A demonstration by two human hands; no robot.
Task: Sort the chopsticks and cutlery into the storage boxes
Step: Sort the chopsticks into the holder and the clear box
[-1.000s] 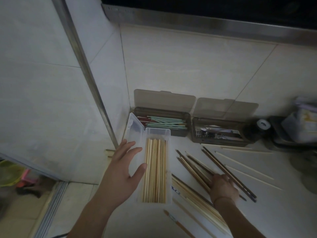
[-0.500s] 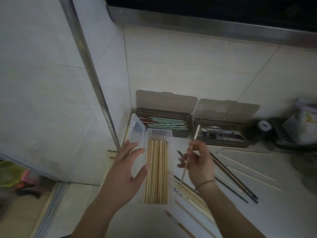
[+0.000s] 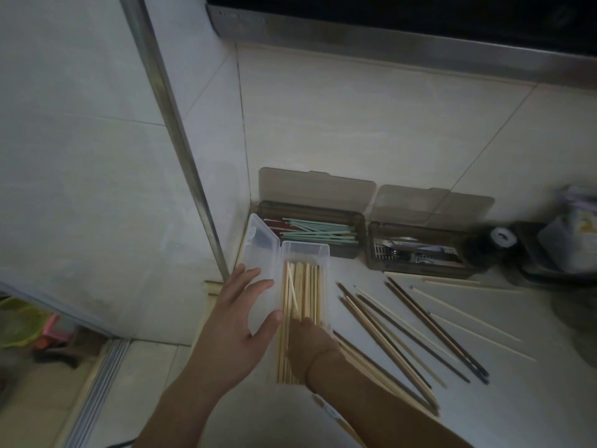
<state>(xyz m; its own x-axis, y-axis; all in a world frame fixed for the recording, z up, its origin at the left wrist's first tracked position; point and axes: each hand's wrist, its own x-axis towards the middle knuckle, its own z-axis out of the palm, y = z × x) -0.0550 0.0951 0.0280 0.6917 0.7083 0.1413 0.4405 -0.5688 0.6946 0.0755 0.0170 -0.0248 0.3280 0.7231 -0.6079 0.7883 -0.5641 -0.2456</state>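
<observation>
Your left hand (image 3: 232, 321) lies flat and spread, fingers straight, pressing the clear lid (image 3: 260, 270) of the clear box (image 3: 305, 253) at lower centre of the frame, thumb tip against the box's left wall. Your right hand (image 3: 310, 344) is down over the near half of that box, on the bamboo chopsticks (image 3: 302, 295) inside; its fingers are tucked out of sight, so I cannot tell whether its grip is closed on anything. Those pale, slim sticks run lengthwise, pointing away from you towards the wall, with one lighter stick (image 3: 291, 291) lying slantwise across them. To the right, on the white tabletop (image 3: 484, 415), loose chopsticks (image 3: 420, 331), some dark and some pale, fan out diagonally. Against the tiled wall, a smoky brown box (image 3: 326, 218) holds mint-green chopsticks (image 3: 319, 232) lying crosswise; its neighbour (image 3: 420, 266) holds metal cutlery (image 3: 410, 253).
</observation>
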